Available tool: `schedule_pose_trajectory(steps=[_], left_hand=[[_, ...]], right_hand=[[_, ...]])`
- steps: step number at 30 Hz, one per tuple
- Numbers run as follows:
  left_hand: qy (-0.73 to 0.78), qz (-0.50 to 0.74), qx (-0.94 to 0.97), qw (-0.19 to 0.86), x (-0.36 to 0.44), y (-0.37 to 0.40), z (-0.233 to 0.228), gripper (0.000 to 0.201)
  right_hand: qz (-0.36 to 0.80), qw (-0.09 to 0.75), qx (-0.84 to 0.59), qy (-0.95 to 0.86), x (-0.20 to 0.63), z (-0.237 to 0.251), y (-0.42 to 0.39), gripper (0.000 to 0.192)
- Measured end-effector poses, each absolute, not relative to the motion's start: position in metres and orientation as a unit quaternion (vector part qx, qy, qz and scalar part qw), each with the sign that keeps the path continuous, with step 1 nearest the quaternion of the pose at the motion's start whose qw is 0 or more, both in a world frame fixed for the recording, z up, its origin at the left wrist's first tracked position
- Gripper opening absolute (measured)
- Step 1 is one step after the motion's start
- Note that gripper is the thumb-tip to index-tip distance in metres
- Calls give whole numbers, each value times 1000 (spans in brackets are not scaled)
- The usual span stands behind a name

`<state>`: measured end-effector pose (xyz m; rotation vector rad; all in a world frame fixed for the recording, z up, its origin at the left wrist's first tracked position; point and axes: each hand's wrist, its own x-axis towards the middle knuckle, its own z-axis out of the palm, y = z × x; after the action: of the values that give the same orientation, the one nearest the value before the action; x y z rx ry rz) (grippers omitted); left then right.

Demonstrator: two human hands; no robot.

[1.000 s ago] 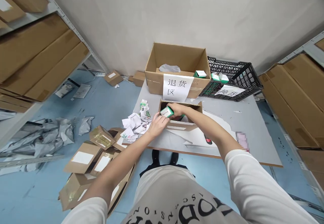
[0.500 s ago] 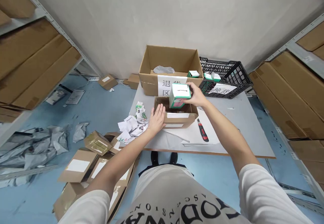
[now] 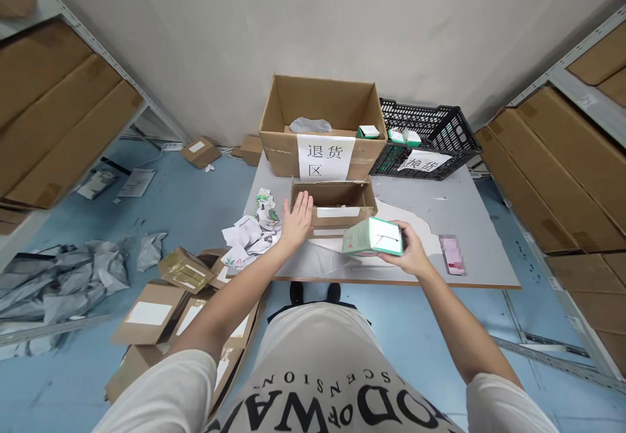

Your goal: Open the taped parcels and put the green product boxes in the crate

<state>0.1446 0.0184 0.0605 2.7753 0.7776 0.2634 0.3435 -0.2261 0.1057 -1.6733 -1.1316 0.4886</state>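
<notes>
While our right hand keeps its grip clamped on a green-edged white carton, low and right of centre above the bench, our left hand rests flat, fingers apart, against the small open cardboard box at the frame's centre.

Single head-worn view, looking steeply down and forward.

The camera sits above the person's chest, close over both arms, facing the wall; the tabletop fills the frame's middle, floor at lower left, shelving along both edges.
</notes>
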Motion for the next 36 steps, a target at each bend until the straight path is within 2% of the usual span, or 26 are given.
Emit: schedule_pose_trajectory(steps=[4,7,11,16,19,29,36], left_hand=[[281,97,947,121,145,14,59,82],[289,89,949,92,144,9,53,77],[279,90,955,34,140,6,43,66],[281,133,950,13,147,17,41,39],[283,147,948,-4,158,31,45,32],[304,141,942,12,181,59,40,31],[313,170,932,64,172,52,31,55]], right_hand=[[254,480,-709,-450,333,51,-219,71],[291,471,-707,-440,325,29,-208,71],[292,484,-697,-441,321,16,-194,69],[295,482,-683,-463,328,9,-180,68],[293,489,-675,-468,335,6,-169,68],[270,503,-695,-438,351,-5,-124,71],[300,515,-683,-423,333,-24,-133,70]])
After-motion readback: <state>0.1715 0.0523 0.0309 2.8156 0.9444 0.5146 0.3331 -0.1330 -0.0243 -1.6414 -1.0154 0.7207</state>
